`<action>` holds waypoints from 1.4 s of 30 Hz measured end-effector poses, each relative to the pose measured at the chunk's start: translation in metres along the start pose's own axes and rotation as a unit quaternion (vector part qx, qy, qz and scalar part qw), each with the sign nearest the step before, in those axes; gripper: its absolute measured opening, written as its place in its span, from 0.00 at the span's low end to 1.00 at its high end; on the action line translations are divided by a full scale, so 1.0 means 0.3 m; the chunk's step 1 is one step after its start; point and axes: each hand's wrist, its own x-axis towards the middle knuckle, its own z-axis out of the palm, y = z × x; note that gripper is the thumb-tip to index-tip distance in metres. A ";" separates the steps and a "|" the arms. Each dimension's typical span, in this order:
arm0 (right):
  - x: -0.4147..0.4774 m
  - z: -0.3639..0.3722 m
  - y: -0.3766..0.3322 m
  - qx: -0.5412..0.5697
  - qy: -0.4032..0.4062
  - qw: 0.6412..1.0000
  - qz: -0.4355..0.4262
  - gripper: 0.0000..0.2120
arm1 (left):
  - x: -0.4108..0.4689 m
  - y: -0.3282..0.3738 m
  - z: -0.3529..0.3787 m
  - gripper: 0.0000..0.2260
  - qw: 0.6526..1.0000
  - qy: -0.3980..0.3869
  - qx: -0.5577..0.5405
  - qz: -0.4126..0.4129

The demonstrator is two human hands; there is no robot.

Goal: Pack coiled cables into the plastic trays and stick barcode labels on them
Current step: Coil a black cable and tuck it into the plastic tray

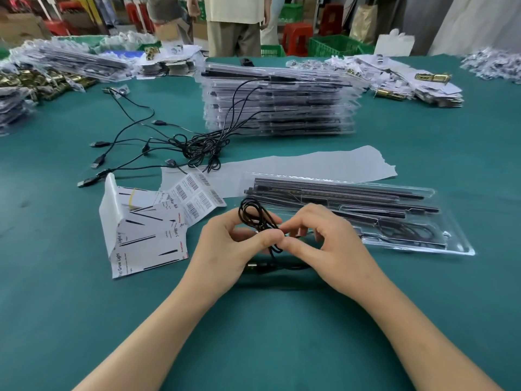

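- Left hand (228,249): just this side of the open tray, fingers curled and thumb pressed to fingertip, pinching the waist of the cable coil. Risk: a slack pinch would likely let the loops spring apart.
- Right hand (324,241): beside the left, thumb and forefinger closed on the same coil where the two hands meet; the other fingers are half bent. Risk: uneven pull between the hands could kink the thin wire.
- Cable coil (255,217): small black loops standing above the pinch; its plug end (255,268) hangs below toward the table (267,348). Risk: the dangling tail may snag on the tray edge during seating.
- Open tray (456,244): clear plastic, just beyond the hands, holding long black bars. Risk: an oversized coil would probably not sit in its recess.
- Barcode label sheet (197,197): left of the tray, curled, partly overlapping printed cards. Risk: a curled label may stick crooked.
- Loose cables (197,148): farther left of the tray, tangled together. Risk: drawing one could drag others.
- Tray stack (277,105): behind the open tray, cables trailing from its side.
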 end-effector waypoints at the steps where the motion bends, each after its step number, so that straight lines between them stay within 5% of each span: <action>1: 0.001 0.000 -0.002 0.006 -0.001 1.000 0.002 0.05 | 0.000 0.000 0.002 0.10 1.000 0.002 0.004 -0.004; 8: 0.006 0.007 0.008 0.015 -0.013 0.998 0.053 0.03 | -0.005 0.018 0.019 0.06 1.000 0.006 -0.018 -0.014; 18: 0.012 0.012 0.000 0.052 -0.036 0.997 0.049 0.13 | -0.002 0.011 0.039 0.10 0.999 0.044 -0.013 0.022; 25: 0.022 -0.002 0.010 0.161 -0.025 0.984 0.077 0.08 | -0.002 0.009 0.022 0.12 0.998 -0.043 -0.048 0.008; 33: 0.022 -0.012 0.002 0.149 -0.076 0.982 0.089 0.11 | 0.017 -0.006 0.008 0.08 0.998 -0.024 0.006 0.053; 42: 0.023 -0.032 -0.012 0.264 -0.117 0.953 0.095 0.08 | 0.020 -0.006 0.013 0.13 0.992 -0.054 0.048 0.101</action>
